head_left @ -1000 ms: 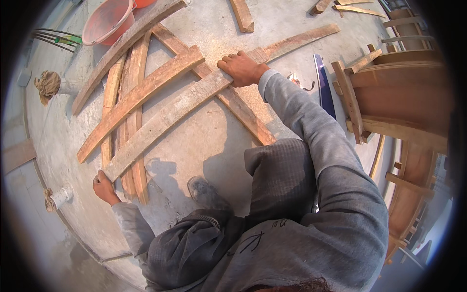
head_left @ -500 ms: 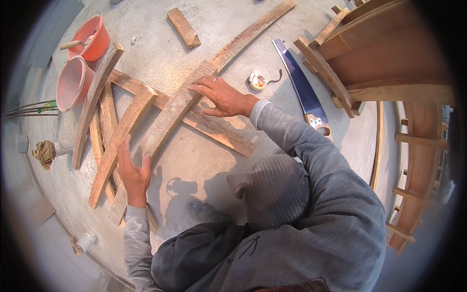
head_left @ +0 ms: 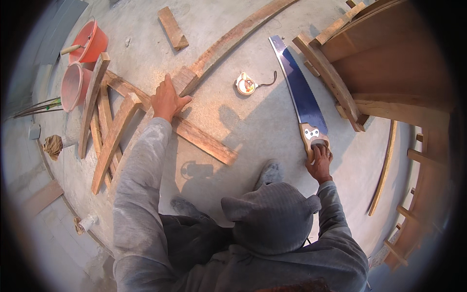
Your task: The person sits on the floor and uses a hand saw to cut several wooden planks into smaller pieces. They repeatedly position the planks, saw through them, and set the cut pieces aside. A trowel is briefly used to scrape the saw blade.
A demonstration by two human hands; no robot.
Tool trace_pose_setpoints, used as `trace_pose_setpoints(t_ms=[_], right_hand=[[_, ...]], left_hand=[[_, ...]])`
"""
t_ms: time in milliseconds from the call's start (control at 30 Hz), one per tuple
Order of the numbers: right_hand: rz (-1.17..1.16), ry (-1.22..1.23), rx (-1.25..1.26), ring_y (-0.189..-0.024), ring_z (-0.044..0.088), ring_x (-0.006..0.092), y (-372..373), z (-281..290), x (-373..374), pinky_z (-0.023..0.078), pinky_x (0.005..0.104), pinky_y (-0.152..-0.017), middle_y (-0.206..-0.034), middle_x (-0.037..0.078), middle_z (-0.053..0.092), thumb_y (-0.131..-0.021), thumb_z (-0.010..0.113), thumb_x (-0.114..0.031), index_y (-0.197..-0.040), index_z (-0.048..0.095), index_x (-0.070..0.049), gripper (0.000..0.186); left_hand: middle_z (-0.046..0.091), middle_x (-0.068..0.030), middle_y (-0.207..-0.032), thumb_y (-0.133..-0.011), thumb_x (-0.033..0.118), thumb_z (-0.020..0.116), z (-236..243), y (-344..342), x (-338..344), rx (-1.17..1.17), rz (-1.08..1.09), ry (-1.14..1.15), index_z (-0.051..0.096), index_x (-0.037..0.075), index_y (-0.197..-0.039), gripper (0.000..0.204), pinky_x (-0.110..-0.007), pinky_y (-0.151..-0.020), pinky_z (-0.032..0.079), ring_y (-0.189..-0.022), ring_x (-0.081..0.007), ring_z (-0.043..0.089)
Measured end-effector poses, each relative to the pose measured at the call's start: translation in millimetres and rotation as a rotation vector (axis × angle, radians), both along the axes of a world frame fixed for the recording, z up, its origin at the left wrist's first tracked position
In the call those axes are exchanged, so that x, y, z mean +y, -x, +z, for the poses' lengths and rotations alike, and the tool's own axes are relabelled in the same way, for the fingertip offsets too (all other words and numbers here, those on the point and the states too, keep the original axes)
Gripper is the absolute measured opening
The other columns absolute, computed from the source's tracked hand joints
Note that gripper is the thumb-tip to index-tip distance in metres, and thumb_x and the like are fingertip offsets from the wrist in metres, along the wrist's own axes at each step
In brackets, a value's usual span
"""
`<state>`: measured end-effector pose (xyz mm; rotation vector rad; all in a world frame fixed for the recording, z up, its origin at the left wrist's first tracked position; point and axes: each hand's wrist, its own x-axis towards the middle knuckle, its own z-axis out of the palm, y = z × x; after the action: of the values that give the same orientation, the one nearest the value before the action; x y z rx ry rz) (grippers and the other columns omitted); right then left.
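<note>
Left hand (head_left: 168, 100): laid flat with fingers spread, palm down on the curved wooden plank (head_left: 228, 43) near its cut end; it grips nothing, and the flat press appears to pin the plank to the floor
Right hand (head_left: 320, 162): fingers curled around the wooden handle of the hand saw (head_left: 299, 95); the closed grip seems meant for lifting the tool
Hand saw: lies flat on the concrete floor (head_left: 253, 126), blue blade pointing away from the person, handle nearest the body
Curved wooden plank: long and arched, running from the left hand toward the upper edge of the view; its near end rests across a straight plank (head_left: 204, 141) that lies diagonally under it
Tape measure (head_left: 245, 83): small round case with a dark cord, on the floor between the curved plank and the saw blade, touching neither
Stacked planks (head_left: 109, 126): several boards crossed loosely to the left of the left hand
Buckets (head_left: 82, 63): two red-orange ones, upper left, one with a tool handle inside
Short wood block (head_left: 173, 28): alone on the floor, above the left hand
Wooden frame (head_left: 374, 63): large built structure at the right, well clear of both hands
</note>
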<state>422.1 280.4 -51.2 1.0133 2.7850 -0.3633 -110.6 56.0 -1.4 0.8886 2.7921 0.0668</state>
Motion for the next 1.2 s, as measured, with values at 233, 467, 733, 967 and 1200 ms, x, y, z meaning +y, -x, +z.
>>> trace_pose_setpoints(t_ms=[233,467,733,967,1200], right_hand=[[-0.120,0.163,0.303,-0.105,0.055,0.0310,-21.7,-14.9,17.0,0.041,0.0458,-0.096,-0.106,0.016,0.055,-0.070,0.063,-0.011,-0.108,0.055,-0.003,0.040],[-0.310,0.794,0.499,-0.085,0.055,0.0223,-31.8,106.9,-22.5,0.046,0.0353,-0.080,-0.091,0.011,0.055,-0.073,0.062,-0.016,-0.103,0.056,-0.001,0.034],[0.161,1.016,0.863,-0.084,0.059,0.0253,130.0,123.1,-13.6,0.048,0.0374,-0.075,-0.096,0.012,0.059,-0.077,0.081,-0.029,-0.111,0.062,-0.001,0.049],[0.153,0.877,0.856,-0.077,0.062,0.0239,182.2,101.8,-31.5,0.050,0.0351,-0.069,-0.090,0.011,0.062,-0.080,0.076,-0.004,-0.102,0.063,-0.001,0.025],[0.223,0.895,0.847,-0.071,0.061,0.0222,187.9,90.3,-35.0,0.049,0.0339,-0.064,-0.084,0.010,0.061,-0.078,0.073,0.000,-0.095,0.062,-0.001,0.020]], left_hand=[[0.065,-0.0188,-0.112,-0.072,0.032,0.087,-6.9,-5.0,13.4,0.000,0.064,0.050,0.054,0.004,-0.112,0.059,-0.045,-0.090,0.052,-0.108,-0.0361,0.065],[0.064,-0.0157,-0.114,-0.075,0.032,0.087,-7.5,-7.5,15.6,0.027,0.087,0.118,0.055,0.005,-0.114,0.057,-0.045,-0.091,0.053,-0.109,-0.0321,0.064],[0.063,-0.0170,-0.118,-0.073,0.029,0.086,-16.2,-3.1,15.0,0.054,0.111,0.127,0.054,0.005,-0.115,0.058,-0.050,-0.095,0.049,-0.116,-0.0337,0.060],[0.064,-0.0184,-0.115,-0.071,0.026,0.084,-13.6,-7.3,19.3,0.046,0.133,0.058,0.056,0.004,-0.111,0.053,-0.047,-0.093,0.049,-0.108,-0.0367,0.064],[0.065,-0.0198,-0.113,-0.068,0.026,0.084,-11.7,-8.3,21.1,0.049,0.145,0.063,0.057,0.002,-0.109,0.055,-0.046,-0.089,0.052,-0.106,-0.0379,0.064]])
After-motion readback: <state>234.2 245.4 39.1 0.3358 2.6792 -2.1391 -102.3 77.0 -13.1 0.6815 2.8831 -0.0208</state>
